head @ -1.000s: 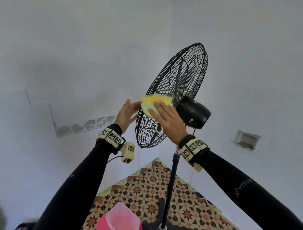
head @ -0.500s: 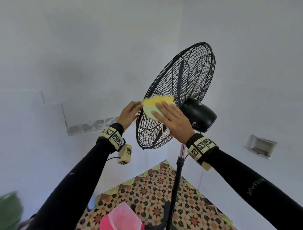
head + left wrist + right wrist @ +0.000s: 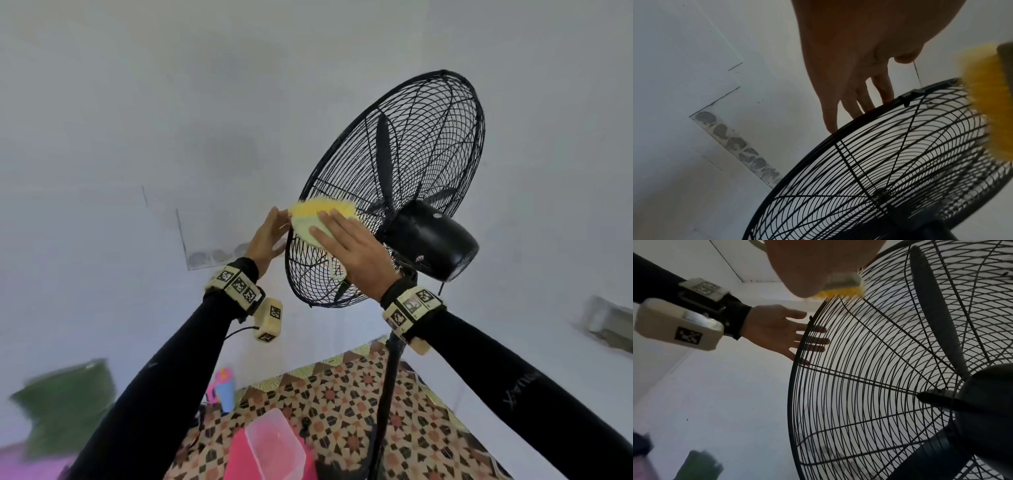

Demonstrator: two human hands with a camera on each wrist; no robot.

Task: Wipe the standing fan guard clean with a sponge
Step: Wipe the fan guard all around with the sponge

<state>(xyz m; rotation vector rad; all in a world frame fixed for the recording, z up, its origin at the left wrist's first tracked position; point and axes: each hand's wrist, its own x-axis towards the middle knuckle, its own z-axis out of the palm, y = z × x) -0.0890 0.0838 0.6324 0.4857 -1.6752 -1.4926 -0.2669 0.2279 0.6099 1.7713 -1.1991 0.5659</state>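
Soft sponge (image 3: 320,219) is pressed flat-fingered by right hand (image 3: 356,253) at frame centre; springy wire guard (image 3: 404,178) rim is steadied by open left hand (image 3: 265,240).

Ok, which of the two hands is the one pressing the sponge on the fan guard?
The right hand: its flat fingers press the yellow sponge against the fan guard. The left hand only steadies the guard's rim with straight fingers.

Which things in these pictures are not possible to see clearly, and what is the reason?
- Fan base: head view, the pole runs off the bottom edge.
- Sponge face touching the guard: hidden under the right hand.
- Green object: head view, motion-blurred, unidentifiable.
- Dust on the guard: wires too thin to judge.
- Left hand fingertips: right wrist view, behind the wires.
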